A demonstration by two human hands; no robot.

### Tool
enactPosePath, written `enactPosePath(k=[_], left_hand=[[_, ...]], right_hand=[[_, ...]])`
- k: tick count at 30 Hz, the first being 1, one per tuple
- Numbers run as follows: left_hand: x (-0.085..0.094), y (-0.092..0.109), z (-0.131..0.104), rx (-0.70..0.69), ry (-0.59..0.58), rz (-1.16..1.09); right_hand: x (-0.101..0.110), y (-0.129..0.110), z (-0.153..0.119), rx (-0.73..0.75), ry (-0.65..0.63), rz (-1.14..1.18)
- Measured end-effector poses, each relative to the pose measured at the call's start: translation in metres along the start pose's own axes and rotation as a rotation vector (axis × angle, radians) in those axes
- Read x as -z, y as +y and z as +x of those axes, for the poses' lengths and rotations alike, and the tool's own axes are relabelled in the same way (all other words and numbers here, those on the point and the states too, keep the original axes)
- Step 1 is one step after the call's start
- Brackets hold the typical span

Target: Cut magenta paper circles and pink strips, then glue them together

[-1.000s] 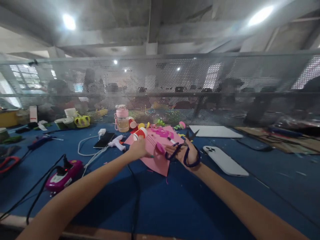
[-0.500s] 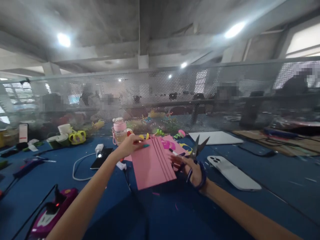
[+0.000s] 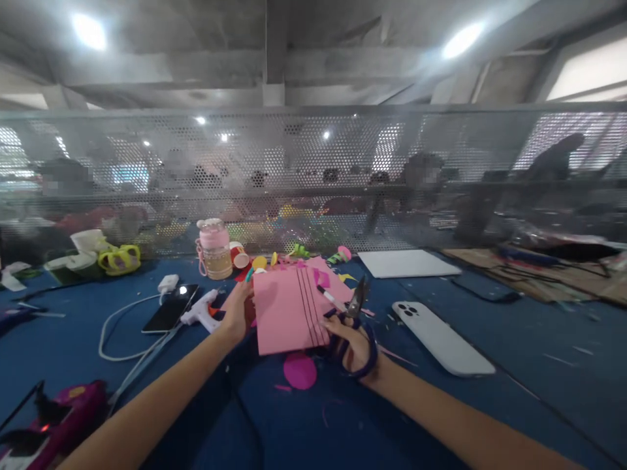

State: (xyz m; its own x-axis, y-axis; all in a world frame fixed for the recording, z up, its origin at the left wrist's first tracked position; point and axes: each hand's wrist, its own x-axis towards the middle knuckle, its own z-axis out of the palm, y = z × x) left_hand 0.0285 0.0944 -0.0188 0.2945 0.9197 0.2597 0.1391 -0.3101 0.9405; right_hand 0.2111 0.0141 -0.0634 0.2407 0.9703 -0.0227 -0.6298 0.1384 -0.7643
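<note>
A pink sheet of paper [image 3: 279,313] with several dark lines down its right part is held up in front of me. My left hand [image 3: 239,310] grips its left edge, the fingers partly hidden behind it. My right hand [image 3: 353,341] has its fingers through the dark blue handles of a pair of scissors [image 3: 359,299]. The blades point up and away and look nearly closed. This hand's fingertips also touch the sheet's lower right edge. A white marker with a black cap [image 3: 331,298] shows just beyond the right hand. Below the sheet lies a magenta paper disc [image 3: 300,371].
A white phone [image 3: 443,339] lies to the right, a black phone [image 3: 171,308] and a white glue gun [image 3: 202,312] to the left. A pink-lidded bottle [image 3: 214,251] stands behind, before a perforated screen [image 3: 313,163]. A purple power strip [image 3: 63,418] sits front left.
My left hand has shifted from the sheet's top to its left edge. The scissor blades have come together. The sheet now stands more upright, and the magenta disc shows below it.
</note>
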Motion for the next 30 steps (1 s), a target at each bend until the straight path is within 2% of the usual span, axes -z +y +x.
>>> enactPosePath(k=[2,4,9,15,17,19,22,26,30], left_hand=[[-0.009,-0.001,-0.012,0.07,-0.074,-0.175],[-0.016,-0.001,-0.024,0.039,-0.094,-0.214],[-0.021,0.003,-0.037,-0.212,0.009,0.144],[-0.016,0.004,-0.045,-0.287,-0.02,0.291],[-0.012,0.003,-0.053,-0.267,0.071,0.256],[-0.008,0.003,-0.061,-0.162,0.186,0.164],[-0.001,0.004,-0.071,-0.075,0.28,0.048],[0.003,0.004,-0.072,-0.119,0.363,0.037],[0.002,0.007,-0.071,-0.191,0.346,0.079]], right_hand=[[0.003,0.0,0.005,0.015,0.021,0.012],[0.006,0.001,0.008,0.005,0.019,0.014],[0.006,0.003,0.005,-0.032,0.01,0.031],[0.004,0.004,0.003,-0.087,0.024,0.076],[0.002,0.002,0.001,-0.127,-0.005,0.077],[-0.001,0.0,-0.002,-0.144,-0.028,0.078],[-0.004,-0.005,-0.008,-0.134,-0.046,0.081],[-0.008,-0.016,-0.02,-0.203,-0.129,0.045],[-0.009,-0.026,-0.029,-0.314,-0.199,-0.08]])
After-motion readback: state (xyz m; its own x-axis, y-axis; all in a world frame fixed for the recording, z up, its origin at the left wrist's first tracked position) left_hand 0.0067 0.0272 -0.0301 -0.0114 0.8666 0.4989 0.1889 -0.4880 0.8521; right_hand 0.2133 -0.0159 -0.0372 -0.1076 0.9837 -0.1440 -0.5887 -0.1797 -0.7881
